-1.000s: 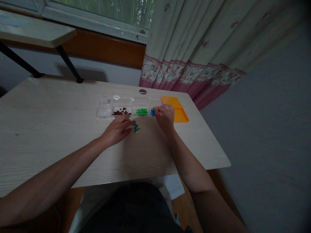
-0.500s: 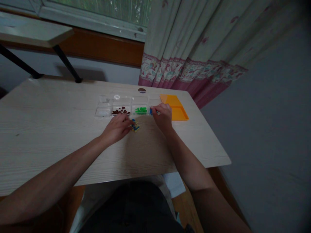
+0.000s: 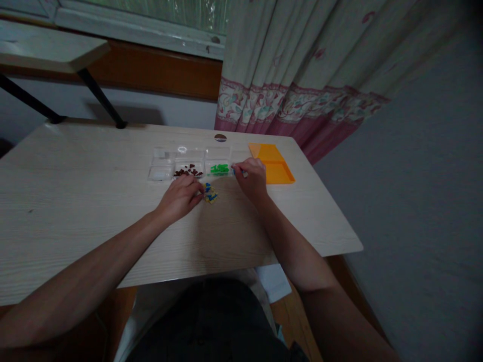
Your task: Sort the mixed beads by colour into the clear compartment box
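My left hand (image 3: 183, 193) rests at the left edge of a small pile of blue and yellow pieces (image 3: 211, 194) on the table. Its thumb and fingers are closed together at the tips; whatever they pinch is too small to make out. Over the right-hand box, my right hand (image 3: 251, 176) is closed in a pinch beside some blue pieces (image 3: 238, 171), which it partly covers. What lies between those fingertips cannot be made out. Dark brown pieces (image 3: 187, 171) and bright green pieces (image 3: 219, 170) sit in neighbouring clear plastic boxes.
A clear box (image 3: 161, 173) with something pale stands leftmost in the row. Behind my right hand lies an open orange case (image 3: 279, 173). A round brown sticker (image 3: 220, 138) is near the table's back edge. A raised shelf (image 3: 56, 48) stands at the back left.
The view has shifted slightly. My left fingertips have drawn back a little to the left, showing more of the blue and yellow pile. My right hand stays at the blue pieces.
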`<state>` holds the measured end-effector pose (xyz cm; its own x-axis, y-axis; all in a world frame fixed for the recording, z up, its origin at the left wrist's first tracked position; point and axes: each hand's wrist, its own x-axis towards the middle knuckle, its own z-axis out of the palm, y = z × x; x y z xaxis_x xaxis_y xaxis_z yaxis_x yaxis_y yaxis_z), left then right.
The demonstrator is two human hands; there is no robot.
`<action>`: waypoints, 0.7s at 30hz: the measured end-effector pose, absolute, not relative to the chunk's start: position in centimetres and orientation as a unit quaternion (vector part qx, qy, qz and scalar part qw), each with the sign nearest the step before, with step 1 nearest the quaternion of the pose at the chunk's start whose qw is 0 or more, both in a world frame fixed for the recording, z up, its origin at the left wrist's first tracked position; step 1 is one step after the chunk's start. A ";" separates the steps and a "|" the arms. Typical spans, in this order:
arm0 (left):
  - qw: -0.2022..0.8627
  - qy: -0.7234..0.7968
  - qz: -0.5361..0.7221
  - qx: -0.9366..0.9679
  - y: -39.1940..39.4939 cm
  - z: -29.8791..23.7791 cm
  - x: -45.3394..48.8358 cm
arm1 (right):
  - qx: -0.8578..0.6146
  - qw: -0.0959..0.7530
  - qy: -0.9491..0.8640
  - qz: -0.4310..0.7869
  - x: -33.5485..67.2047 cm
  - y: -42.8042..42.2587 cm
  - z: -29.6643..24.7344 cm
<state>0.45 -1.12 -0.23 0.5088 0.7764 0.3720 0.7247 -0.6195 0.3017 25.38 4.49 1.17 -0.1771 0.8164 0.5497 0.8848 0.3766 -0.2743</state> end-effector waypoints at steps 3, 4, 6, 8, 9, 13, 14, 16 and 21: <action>0.060 0.440 0.246 0.861 -1.1 -0.2 0.5 | -0.539 0.319 -0.779 -0.037 25.1 4.4 1.1; 0.062 0.441 0.251 0.860 -1.1 -0.2 0.5 | -0.532 0.318 -0.784 -0.031 25.0 4.3 1.1; 0.064 0.442 0.267 0.854 -1.1 -0.1 0.5 | -0.515 0.317 -0.796 -0.020 24.7 4.1 1.0; 0.069 0.442 0.293 0.845 -1.1 -0.1 0.5 | -0.487 0.316 -0.814 -0.011 24.2 3.7 1.0; 0.076 0.442 0.311 0.838 -1.1 -0.2 0.5 | -0.466 0.316 -0.826 -0.006 23.9 3.5 1.0; 0.140 0.438 0.382 0.802 -0.9 -0.3 0.4 | -0.351 0.318 -0.880 0.020 22.8 2.5 0.9; 0.163 0.438 0.396 0.790 -0.8 -0.3 0.4 | -0.329 0.318 -0.889 0.026 22.5 2.3 0.9; 0.213 0.442 0.420 0.764 -0.7 -0.2 0.5 | -0.306 0.320 -0.896 0.032 22.0 1.9 0.8; 0.374 0.435 0.448 0.686 -0.9 0.0 0.8 | -0.324 0.341 -0.882 0.042 21.1 0.8 1.3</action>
